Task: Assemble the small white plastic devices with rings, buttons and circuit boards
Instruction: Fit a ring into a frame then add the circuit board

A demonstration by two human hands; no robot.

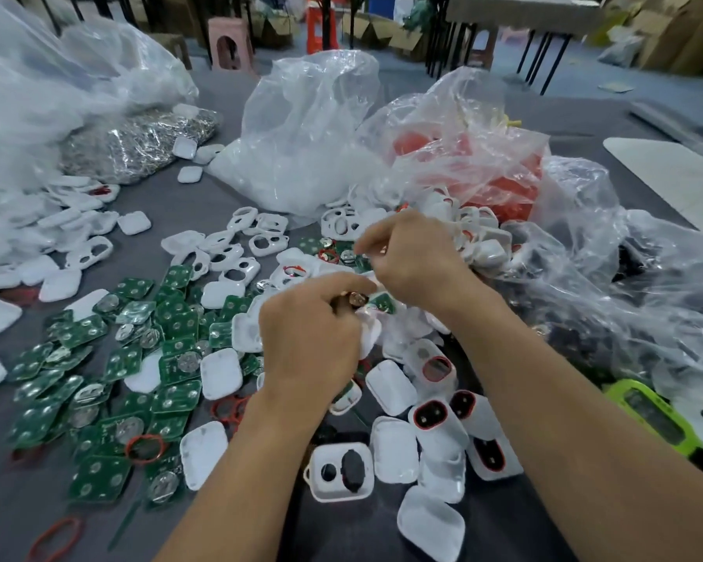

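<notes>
Head-camera view: a small white plastic shell is gripped in the curled fingers of the left hand over the grey table, beside scattered green square circuit boards. Just above, the right hand is held with fingertips pinched together, possibly on a blurred part; this cannot be told.

Shell in L hand, R hand near

Single head-worn wide-angle view, aimed forward and down across the grey cloth-covered surface. Close above the left hand and right hand at centre; crumpled clear plastic bags at 12 o'clock.
</notes>
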